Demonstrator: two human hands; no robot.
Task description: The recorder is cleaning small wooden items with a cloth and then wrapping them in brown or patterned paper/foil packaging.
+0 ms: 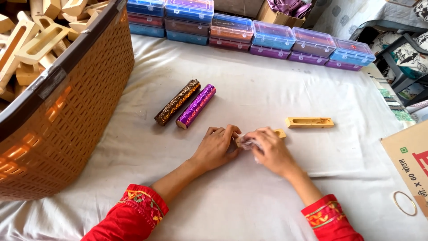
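- both hands meet at mid-frame: left hand pins the wooden block on the desk
- right hand pinches clear wrap over it
- best to keep the wrap taut and the block flat

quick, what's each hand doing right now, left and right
Left hand: fingers curled down onto one end of a small wooden piece on the white cloth.
Right hand: closed over the same piece, with a bit of clear wrap.
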